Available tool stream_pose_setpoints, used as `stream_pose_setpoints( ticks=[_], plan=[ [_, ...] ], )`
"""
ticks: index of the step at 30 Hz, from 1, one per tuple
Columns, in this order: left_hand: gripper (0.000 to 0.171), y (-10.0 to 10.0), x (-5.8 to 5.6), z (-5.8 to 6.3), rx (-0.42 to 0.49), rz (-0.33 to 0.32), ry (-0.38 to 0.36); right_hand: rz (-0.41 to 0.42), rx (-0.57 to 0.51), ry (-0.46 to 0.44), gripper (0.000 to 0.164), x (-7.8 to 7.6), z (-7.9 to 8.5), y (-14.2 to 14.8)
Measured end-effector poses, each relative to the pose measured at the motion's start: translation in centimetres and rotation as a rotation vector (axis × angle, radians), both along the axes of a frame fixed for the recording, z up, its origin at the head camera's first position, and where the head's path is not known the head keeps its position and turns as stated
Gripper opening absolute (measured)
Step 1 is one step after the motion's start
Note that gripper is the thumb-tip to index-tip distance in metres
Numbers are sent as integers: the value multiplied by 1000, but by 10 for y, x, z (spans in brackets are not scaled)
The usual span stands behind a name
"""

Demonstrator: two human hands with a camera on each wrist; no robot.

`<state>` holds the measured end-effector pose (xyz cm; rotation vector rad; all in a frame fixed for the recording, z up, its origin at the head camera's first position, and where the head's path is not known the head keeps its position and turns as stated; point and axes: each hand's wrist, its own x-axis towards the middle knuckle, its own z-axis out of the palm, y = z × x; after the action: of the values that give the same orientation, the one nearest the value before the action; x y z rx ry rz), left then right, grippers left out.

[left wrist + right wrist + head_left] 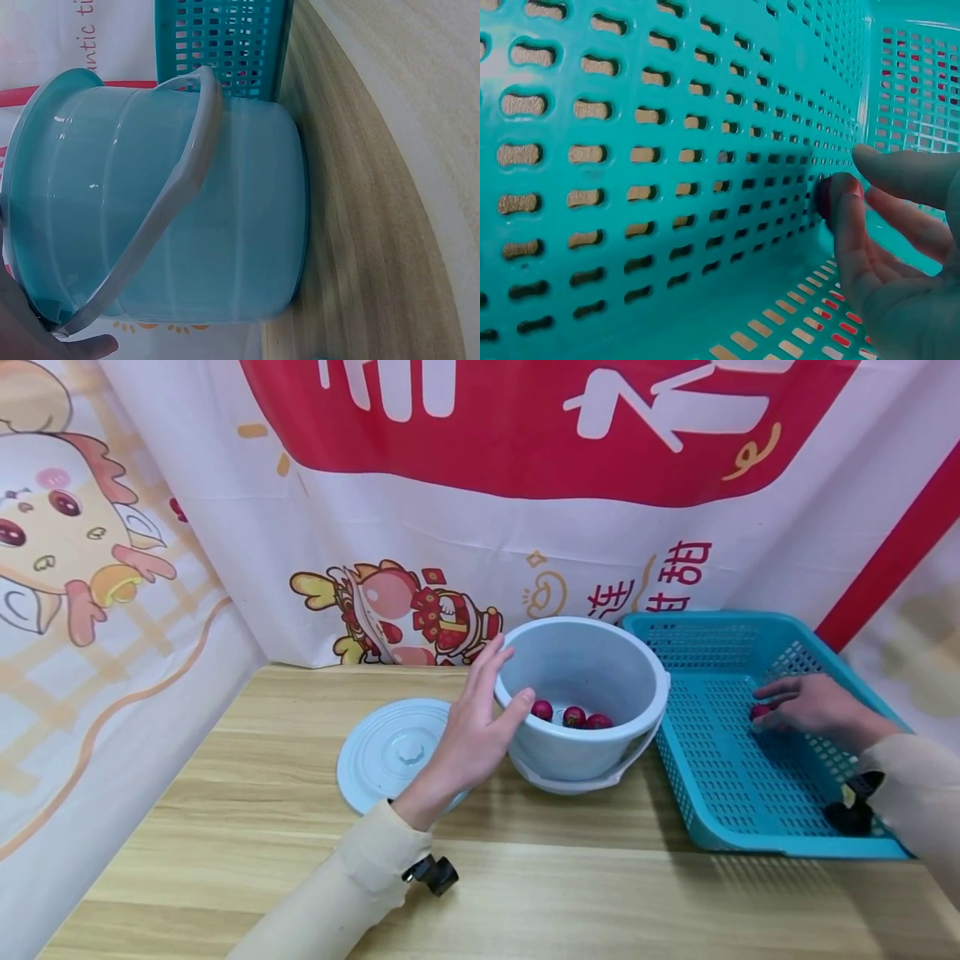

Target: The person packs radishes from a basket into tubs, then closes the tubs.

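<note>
A pale blue bucket (pixel 577 760) stands upright with several small red radishes (pixel 574 717) at its bottom. My left hand (pixel 480 727) rests at the bucket's left rim, its fingers fairly straight and the thumb over the near edge. In the left wrist view, that hand (pixel 30 330) is right by the rim where the handle (pixel 180 180) joins. Inside the teal basket (pixel 693 810), my right hand (pixel 813 706) pinches a red radish (pixel 759 712) low over the slotted floor. In the right wrist view, curled fingers partly hide this radish (pixel 823 199).
The round blue lid (pixel 375 760) lies on the wooden table (pixel 225 827) left of the bucket, partly behind my left forearm. The basket stands close against the bucket's right side. A printed white and red cloth (pixel 450 527) hangs behind the table.
</note>
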<state>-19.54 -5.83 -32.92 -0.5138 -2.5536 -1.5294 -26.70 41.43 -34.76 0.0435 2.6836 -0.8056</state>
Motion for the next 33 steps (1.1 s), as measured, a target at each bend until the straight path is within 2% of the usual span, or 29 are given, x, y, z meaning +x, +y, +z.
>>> stream_pose_setpoints(
  ticks=[12,18,24,33],
  plan=[
    [70,1,1,1,-7,7,-5,25,31,-14,58,-1,1,4],
    [70,1,1,1,-13,11,-5,23,33,12,47,-2,2,0],
    [70,1,0,0,-12,11,-12,93,39,13,49,-4,-1,-5],
    [70,1,2,1,-3,8,-19,122,54,17,46,-3,-2,-9]
  ],
)
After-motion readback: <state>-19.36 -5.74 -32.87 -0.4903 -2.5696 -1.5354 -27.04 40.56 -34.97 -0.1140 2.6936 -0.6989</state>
